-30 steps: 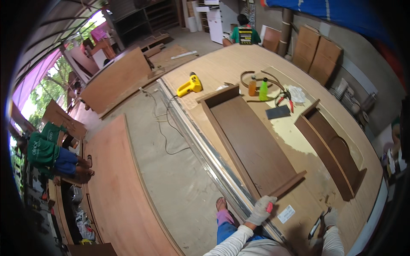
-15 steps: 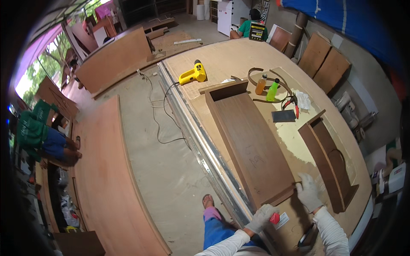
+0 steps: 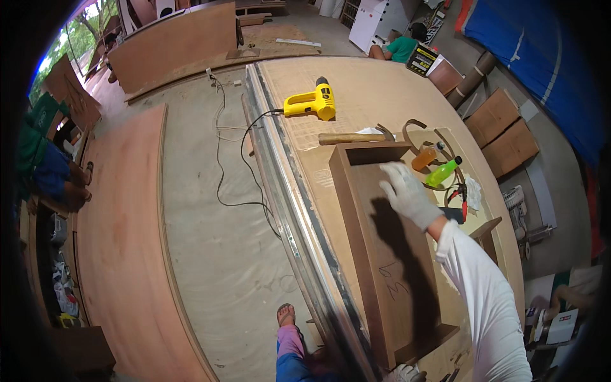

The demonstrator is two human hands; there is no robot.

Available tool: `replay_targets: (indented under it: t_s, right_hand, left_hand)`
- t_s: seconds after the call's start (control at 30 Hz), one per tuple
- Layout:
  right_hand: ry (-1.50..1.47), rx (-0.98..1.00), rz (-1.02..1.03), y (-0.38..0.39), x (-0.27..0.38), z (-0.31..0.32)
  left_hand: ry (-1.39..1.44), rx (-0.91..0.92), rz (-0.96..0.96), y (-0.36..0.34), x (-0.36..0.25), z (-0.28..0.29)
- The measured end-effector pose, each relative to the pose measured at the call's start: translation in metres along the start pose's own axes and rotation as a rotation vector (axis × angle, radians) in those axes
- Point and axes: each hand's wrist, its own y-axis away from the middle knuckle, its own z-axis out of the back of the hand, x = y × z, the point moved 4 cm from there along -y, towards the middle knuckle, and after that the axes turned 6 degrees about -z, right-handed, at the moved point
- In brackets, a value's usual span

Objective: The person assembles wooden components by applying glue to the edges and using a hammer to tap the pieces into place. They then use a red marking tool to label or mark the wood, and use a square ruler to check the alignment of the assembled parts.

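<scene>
My right hand (image 3: 406, 196), in a pale work glove, reaches over the far part of a brown wooden drawer-like box (image 3: 398, 280). Its fingers are spread with nothing in them, and its shadow falls on the panel. At the lower edge, by the box's near end, my gloved left hand (image 3: 405, 374) shows only in part; its fingers are mostly cut off. Past the box's far end lies a hammer (image 3: 347, 138) with a wooden handle. Right of the reaching hand lie an orange bottle (image 3: 426, 156), a green bottle (image 3: 442, 172) and red-handled pliers (image 3: 463, 200).
A yellow heat gun (image 3: 312, 104) lies on the worktable (image 3: 375, 83), its cord hanging over the left edge. Brown curled strips (image 3: 417, 123) surround the bottles. Another brown wooden piece (image 3: 487, 239) is partly behind my right arm. People in green shirts are at the left and far back.
My right hand has moved from the box's near end to above its far part. My left hand has dropped toward the lower edge; the red object it held is out of sight. The view has shifted.
</scene>
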Motion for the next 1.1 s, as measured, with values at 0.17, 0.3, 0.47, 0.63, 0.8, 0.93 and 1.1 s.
replay_targets:
  t_s: [0.17,0.3,0.47,0.63,0.8,0.93,1.1]
  right_hand:
    - [0.02,0.055,-0.115,-0.127,0.004,-0.077]
    - [0.061,0.195,-0.231,-0.19,-0.015,-0.137]
    - [0.241,0.755,-0.35,-0.236,-0.02,-0.219]
    - [0.411,0.763,-0.339,-0.222,-0.01,-0.255]
    - [0.444,0.664,-0.347,-0.227,-0.012,-0.244]
    - [0.442,0.317,-0.313,-0.241,-0.02,-0.188]
    - [0.377,0.035,-0.327,-0.248,-0.076,-0.078]
  left_hand:
    - [-0.017,-0.03,0.078,-0.017,0.054,0.023]
    - [0.014,0.0,0.099,-0.021,0.081,0.037]
    - [0.053,0.022,0.101,-0.02,0.101,0.048]
    - [0.072,0.041,0.123,-0.016,0.109,0.055]
    - [0.08,0.046,0.125,-0.013,0.112,0.058]
    - [0.074,0.037,0.12,-0.015,0.113,0.056]
    - [0.082,0.048,0.084,-0.016,0.099,0.037]
